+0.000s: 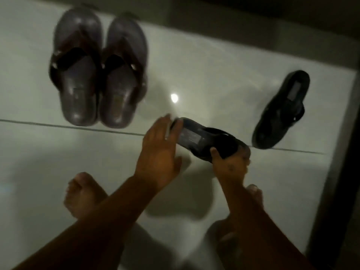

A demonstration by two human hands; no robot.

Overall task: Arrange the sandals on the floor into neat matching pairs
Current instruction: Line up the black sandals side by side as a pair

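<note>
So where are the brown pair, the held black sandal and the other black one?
Brown pair (99, 75): head view, inner edge of the left sandal, mid-pair.
Held black sandal (191, 136): head view, heel footbed.
Other black sandal (282, 110): head view, midsole.

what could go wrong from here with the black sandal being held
1. The right hand pinches the held black sandal at one end only, while the left hand just touches the other end with flat fingers; it may tip or slip.
2. Its mate, the other black sandal, lies angled and apart near the floor's edge, so the pair may end up crooked.
3. Swinging it left could bump the brown pair, already side by side.
</note>
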